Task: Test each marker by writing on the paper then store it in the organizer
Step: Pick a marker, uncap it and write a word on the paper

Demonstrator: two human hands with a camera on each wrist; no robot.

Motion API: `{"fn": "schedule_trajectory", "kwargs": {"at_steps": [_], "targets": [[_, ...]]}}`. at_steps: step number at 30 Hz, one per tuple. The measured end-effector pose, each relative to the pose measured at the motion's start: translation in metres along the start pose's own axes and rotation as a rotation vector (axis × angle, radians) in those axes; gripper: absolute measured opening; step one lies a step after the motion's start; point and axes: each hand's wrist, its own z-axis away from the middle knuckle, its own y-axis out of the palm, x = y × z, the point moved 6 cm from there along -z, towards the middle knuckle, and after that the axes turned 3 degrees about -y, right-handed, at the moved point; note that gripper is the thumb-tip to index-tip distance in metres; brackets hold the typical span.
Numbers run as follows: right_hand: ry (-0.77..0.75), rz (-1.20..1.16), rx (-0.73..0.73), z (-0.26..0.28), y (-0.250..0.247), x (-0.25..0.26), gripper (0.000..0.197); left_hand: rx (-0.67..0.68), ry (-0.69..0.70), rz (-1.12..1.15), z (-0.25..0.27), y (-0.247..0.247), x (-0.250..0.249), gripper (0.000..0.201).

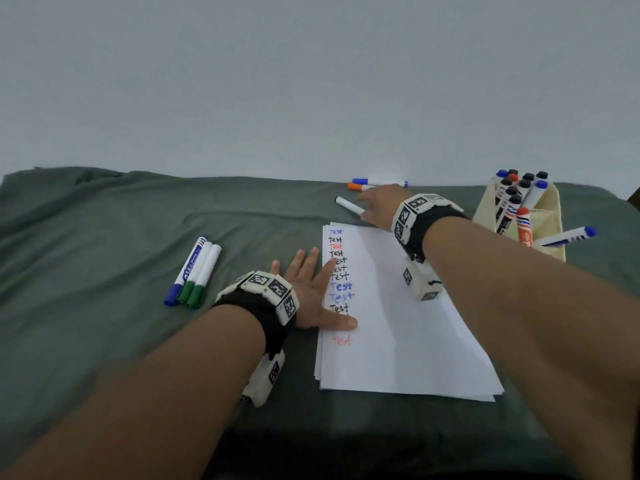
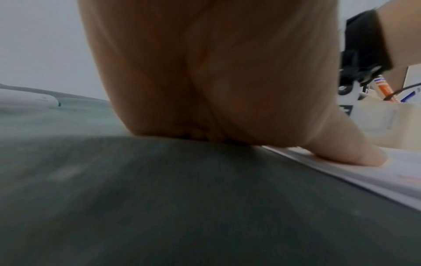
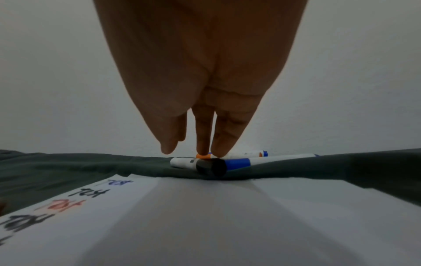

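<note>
A stack of white paper (image 1: 398, 323) lies on the green cloth, with "Test" written down its left side in black, red and blue. My left hand (image 1: 311, 282) lies flat on the paper's left edge, fingers spread and thumb (image 2: 355, 154) pressing the sheet. My right hand (image 1: 375, 204) stretches past the paper's far edge, fingers straight and holding nothing. In the right wrist view its fingertips (image 3: 202, 144) come down at an orange-capped marker (image 3: 227, 155). Beside that marker lie a blue-capped marker (image 3: 250, 162) and a black-capped marker (image 3: 198, 165). The cream organizer (image 1: 550, 216) stands at the right.
The organizer holds several capped markers (image 1: 512, 199), and one blue-capped marker (image 1: 568, 235) leans out to the right. Three more markers (image 1: 194, 271), one blue-capped and two green-capped, lie on the cloth left of my left hand. A pale wall runs right behind the table.
</note>
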Motion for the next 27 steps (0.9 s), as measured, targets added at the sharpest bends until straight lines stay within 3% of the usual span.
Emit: {"fn": "schedule_trajectory", "kwargs": {"at_steps": [7,10,14,17,24,27], "targets": [[-0.014,0.204,0.141,-0.019,0.013,0.009,0.038,-0.004,0.008,0.028,-0.005,0.002,0.002,0.131],[0.022,0.13,0.109,-0.016,0.011,0.01,0.042,-0.001,0.011,0.035,-0.005,0.002,0.002,0.131],[0.087,-0.286,-0.13,0.003,0.001,0.004,0.051,-0.012,0.014,0.039,-0.005,0.002,0.002,0.131],[0.136,-0.629,-0.268,0.031,0.006,0.005,0.036,-0.006,0.008,0.028,-0.004,0.0,0.003,0.131],[0.402,-1.706,-0.418,0.094,0.06,-0.002,0.005,-0.014,-0.001,0.015,-0.001,-0.003,0.002,0.132],[0.498,-2.072,-0.466,0.115,0.088,-0.01,0.008,-0.021,0.001,0.02,-0.001,-0.003,0.003,0.134]]}}
